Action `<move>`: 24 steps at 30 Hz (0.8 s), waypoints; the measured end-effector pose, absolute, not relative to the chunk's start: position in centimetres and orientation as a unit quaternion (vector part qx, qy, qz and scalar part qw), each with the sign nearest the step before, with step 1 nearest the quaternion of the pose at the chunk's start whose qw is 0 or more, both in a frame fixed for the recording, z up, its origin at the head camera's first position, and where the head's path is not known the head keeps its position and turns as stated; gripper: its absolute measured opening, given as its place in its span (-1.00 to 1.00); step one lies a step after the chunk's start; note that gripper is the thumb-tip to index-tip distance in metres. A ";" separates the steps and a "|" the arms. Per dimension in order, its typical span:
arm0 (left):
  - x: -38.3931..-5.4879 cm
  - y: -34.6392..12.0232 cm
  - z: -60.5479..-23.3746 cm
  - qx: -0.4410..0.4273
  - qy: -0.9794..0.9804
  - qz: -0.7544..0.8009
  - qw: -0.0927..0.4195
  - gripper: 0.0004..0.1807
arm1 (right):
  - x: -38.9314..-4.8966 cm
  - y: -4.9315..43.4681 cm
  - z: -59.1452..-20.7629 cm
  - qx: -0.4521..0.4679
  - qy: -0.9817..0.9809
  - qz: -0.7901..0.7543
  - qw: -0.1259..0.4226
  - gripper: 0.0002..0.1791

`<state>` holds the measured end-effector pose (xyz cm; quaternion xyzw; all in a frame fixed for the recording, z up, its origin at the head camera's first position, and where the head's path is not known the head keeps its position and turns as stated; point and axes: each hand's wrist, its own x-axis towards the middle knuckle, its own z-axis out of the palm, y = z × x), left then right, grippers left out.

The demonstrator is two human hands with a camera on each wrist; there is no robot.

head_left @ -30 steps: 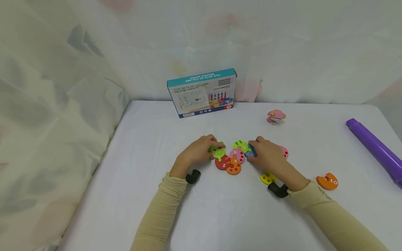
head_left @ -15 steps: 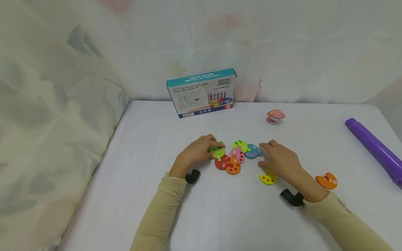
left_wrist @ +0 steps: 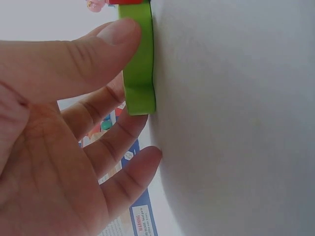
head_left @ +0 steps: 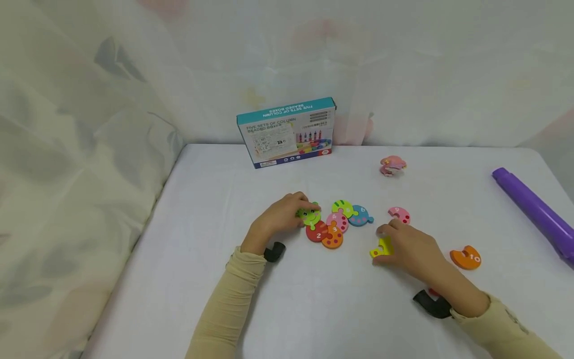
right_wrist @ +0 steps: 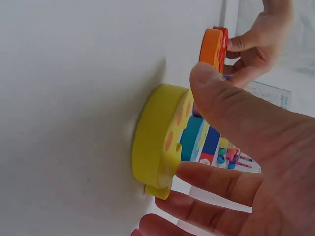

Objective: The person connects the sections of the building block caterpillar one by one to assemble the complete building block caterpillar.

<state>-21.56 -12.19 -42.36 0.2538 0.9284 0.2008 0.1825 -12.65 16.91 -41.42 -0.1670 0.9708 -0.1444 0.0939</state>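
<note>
Right hand point(head_left: 413, 251) half-spread round yellow piece point(right_wrist: 155, 140)

We record a white desk point(head_left: 314, 309). Lying on it: a joined puzzle chain point(head_left: 337, 223), green face through blue 6; loose pieces, namely pink 9 point(head_left: 403, 215), orange 10 point(head_left: 468, 259) and a dotted yellow piece point(right_wrist: 152, 137). Toward the back we note a standing printed box point(head_left: 287, 134) and pink toy figure point(head_left: 393, 165); at right, a purple tube point(head_left: 535, 214), slantwise.
</note>
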 end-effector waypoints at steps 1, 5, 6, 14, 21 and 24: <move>-21.5 -12.2 -42.3 0.255 0.928 0.201 0.181 -0.47 | -12.5 16.9 -41.5 -0.170 0.971 -0.144 0.092 -0.29; -21.5 -12.2 -42.3 0.257 0.928 0.202 0.180 -0.47 | -12.2 16.9 -41.8 -0.175 0.971 -0.138 0.081 -0.29; -21.5 -12.2 -42.2 0.256 0.928 0.202 0.181 -0.47 | -12.1 16.9 -41.8 -0.176 0.972 -0.135 0.078 -0.29; -21.4 -12.2 -42.0 0.255 0.927 0.203 0.184 -0.46 | -11.9 16.5 -42.3 -0.177 0.974 -0.127 0.070 -0.35; -21.5 -12.2 -42.1 0.257 0.928 0.200 0.183 -0.46 | -12.4 16.5 -42.5 -0.175 0.971 -0.150 0.058 -0.38; -21.5 -12.3 -42.1 0.258 0.927 0.202 0.181 -0.46 | -13.0 16.3 -42.4 -0.175 0.971 -0.150 0.059 -0.37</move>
